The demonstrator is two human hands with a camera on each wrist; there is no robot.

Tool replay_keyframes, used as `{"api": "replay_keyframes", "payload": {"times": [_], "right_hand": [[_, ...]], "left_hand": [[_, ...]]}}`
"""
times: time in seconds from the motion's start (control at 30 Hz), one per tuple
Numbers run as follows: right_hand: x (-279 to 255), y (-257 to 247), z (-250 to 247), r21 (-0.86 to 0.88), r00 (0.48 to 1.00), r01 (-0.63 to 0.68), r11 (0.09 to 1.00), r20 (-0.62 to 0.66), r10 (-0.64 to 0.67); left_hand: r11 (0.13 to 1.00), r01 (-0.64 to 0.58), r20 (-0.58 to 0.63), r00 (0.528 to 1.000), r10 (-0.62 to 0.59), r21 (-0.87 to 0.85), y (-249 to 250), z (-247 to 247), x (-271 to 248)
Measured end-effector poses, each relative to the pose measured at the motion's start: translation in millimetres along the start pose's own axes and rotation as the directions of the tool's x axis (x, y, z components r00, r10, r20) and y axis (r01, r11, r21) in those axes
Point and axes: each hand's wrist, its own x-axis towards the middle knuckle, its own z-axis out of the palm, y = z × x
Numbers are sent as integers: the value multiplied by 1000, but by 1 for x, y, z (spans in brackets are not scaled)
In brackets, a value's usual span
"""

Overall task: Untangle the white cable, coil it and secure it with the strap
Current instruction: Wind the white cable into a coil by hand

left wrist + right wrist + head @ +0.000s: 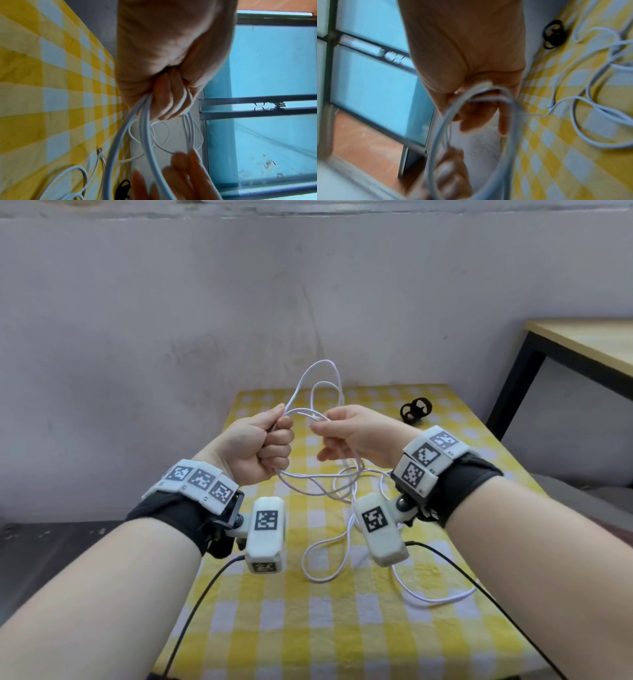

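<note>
White cable (320, 419) bunched between both hands above table, loose loops trailing onto cloth at 6 o'clock. Head view: left hand (263, 446) fisted round several turns; right hand (356, 433) pinches strand, other fingers loosely curled. Black strap (415, 409) lies at 2 o'clock, well apart.

Left wrist view: fingers (169, 97) wrapped tight round bundle.

Right wrist view: blurred; cable loop runs through curled fingers.

Advice: feed slack evenly, keep loops equal.

Yellow-checked tablecloth (342, 628); pale wall (171, 337); wooden desk (589, 344) at 3 o'clock.
</note>
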Motion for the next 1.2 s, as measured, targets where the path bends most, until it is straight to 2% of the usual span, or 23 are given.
{"api": "replay_keyframes", "payload": {"times": [0.13,0.27,0.33,0.37,0.47,0.5,0.53,0.57,0.6,0.63,0.67,0.73,0.83,0.87,0.9,1.0,1.1,1.13,1.2], "right_hand": [[-8,3,-7,370,995,-95,924,0,102],[-2,12,2,731,998,-26,682,-26,65],[1,15,6,802,997,-2,597,-41,59],[3,17,7,791,996,9,612,-64,68],[9,23,12,595,972,88,799,-227,62],[12,25,14,466,953,123,876,-302,27],[14,26,17,274,926,153,949,-375,-41],[16,28,19,30,892,164,986,-432,-135],[17,29,20,-210,857,165,964,-453,-245],[19,31,21,-392,831,171,904,-436,-346],[20,31,23,-505,818,183,844,-397,-415],[22,34,26,-638,826,211,740,-289,-485],[24,38,31,-817,867,175,549,-136,-479],[25,39,31,-836,875,166,523,-119,-469],[29,41,30,-822,878,166,544,-128,-462],[47,47,21,-642,874,110,758,-301,-382],[62,53,7,-266,859,-35,963,-500,-107],[65,54,3,-102,863,-54,993,-506,-5],[67,54,-6,177,882,-58,983,-452,133]], "left_hand": [[997,34,-95,995,-41,-75,-11,-19,0],[995,33,-148,988,-47,-96,-20,-21,2],[992,32,-158,986,-51,-121,-20,-22,3],[990,37,-158,986,-59,-136,-20,-22,3],[981,60,-147,985,-87,-183,-19,-21,5],[978,65,-150,984,-96,-197,-20,-20,7],[975,71,-154,982,-105,-208,-21,-19,8],[973,79,-159,981,-114,-215,-21,-18,9],[973,87,-165,979,-123,-213,-22,-16,11],[975,94,-173,976,-130,-202,-23,-14,14],[978,100,-184,974,-133,-181,-23,-13,16],[987,101,-210,970,-125,-124,-23,-10,21],[996,87,-232,969,-87,-11,-21,-7,26],[996,82,-234,969,-74,22,-20,-6,28],[996,76,-235,970,-64,45,-19,-6,30],[997,34,-210,977,-20,64,-13,-7,36],[998,-17,-185,982,30,67,-11,-9,43],[998,-30,-184,982,41,62,-12,-10,45],[998,-47,-187,981,52,31,-14,-15,52]]}}
